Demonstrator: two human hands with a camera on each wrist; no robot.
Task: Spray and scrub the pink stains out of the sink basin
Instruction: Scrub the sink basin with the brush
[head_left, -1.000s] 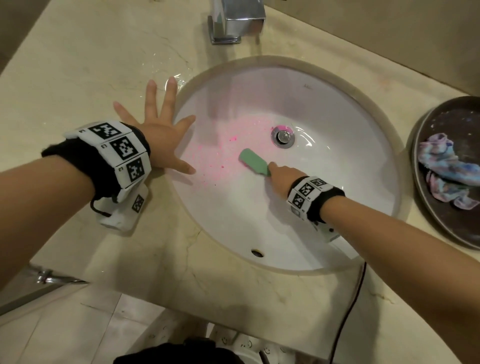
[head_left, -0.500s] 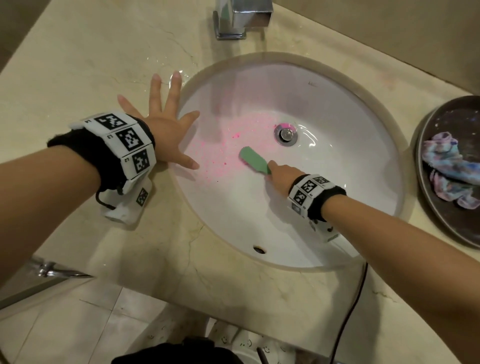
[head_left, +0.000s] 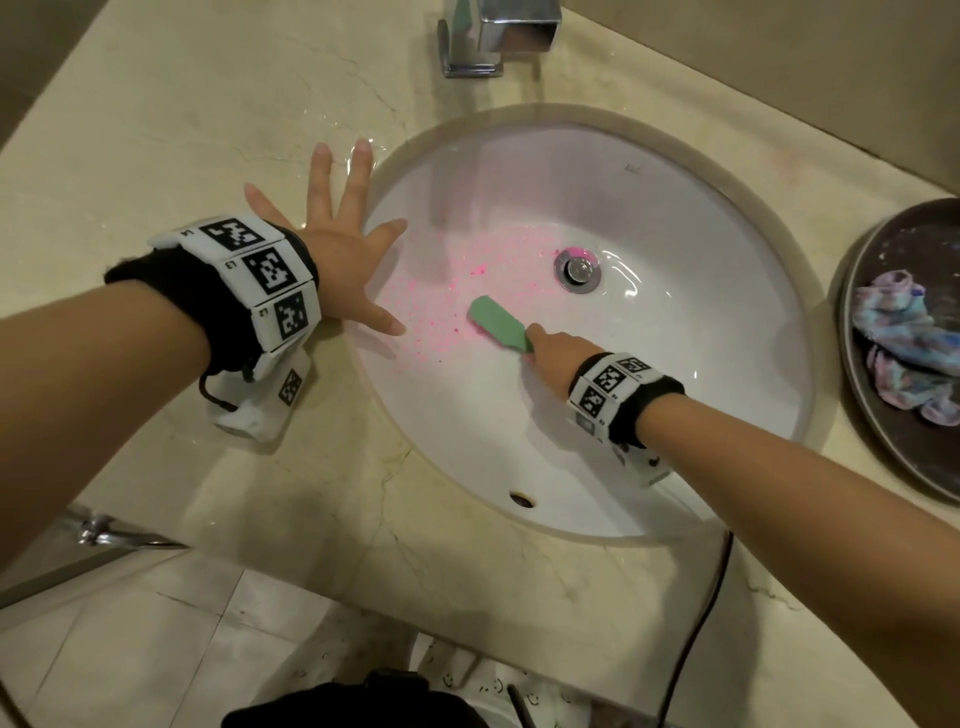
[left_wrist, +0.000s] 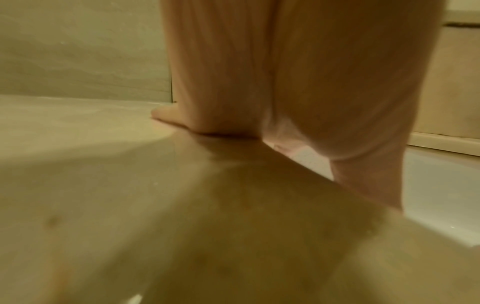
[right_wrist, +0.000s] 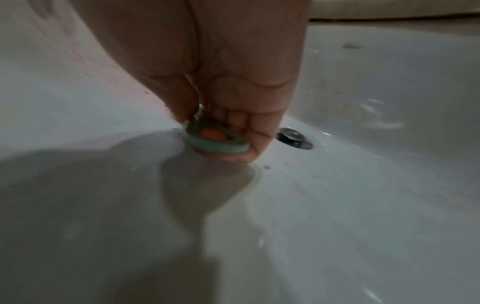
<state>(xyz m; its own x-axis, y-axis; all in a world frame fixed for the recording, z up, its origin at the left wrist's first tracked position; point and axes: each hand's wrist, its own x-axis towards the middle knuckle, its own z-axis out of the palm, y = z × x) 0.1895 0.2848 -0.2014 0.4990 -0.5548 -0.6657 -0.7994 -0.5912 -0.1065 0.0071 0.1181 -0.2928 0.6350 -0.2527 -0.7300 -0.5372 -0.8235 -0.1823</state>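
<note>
A white oval sink basin (head_left: 701, 364) is sunk in a beige marble counter (head_left: 156, 130). Pink stains (head_left: 447, 291) speckle its left slope, and more pink sits at the metal drain (head_left: 576, 270). My right hand (head_left: 550, 348) grips the handle of a green scrub brush (head_left: 498, 322), whose head lies on the basin beside the stains. The right wrist view shows my fingers (right_wrist: 246, 115) curled round the brush handle end (right_wrist: 215, 139), with the drain (right_wrist: 293, 136) just beyond. My left hand (head_left: 337, 244) lies flat with fingers spread on the counter at the basin's left rim; its palm (left_wrist: 298, 82) presses the counter.
A chrome faucet (head_left: 493, 36) stands behind the basin. At the right, a dark round tray (head_left: 862, 332) holds a crumpled blue-purple cloth (head_left: 909, 343). A black cable (head_left: 696, 623) hangs over the counter's front edge. An overflow hole (head_left: 521, 500) sits on the basin's near wall.
The brush and my right hand have stayed at almost the same spot beside the stains. My left hand stays flat on the counter. The head view has shifted slightly.
</note>
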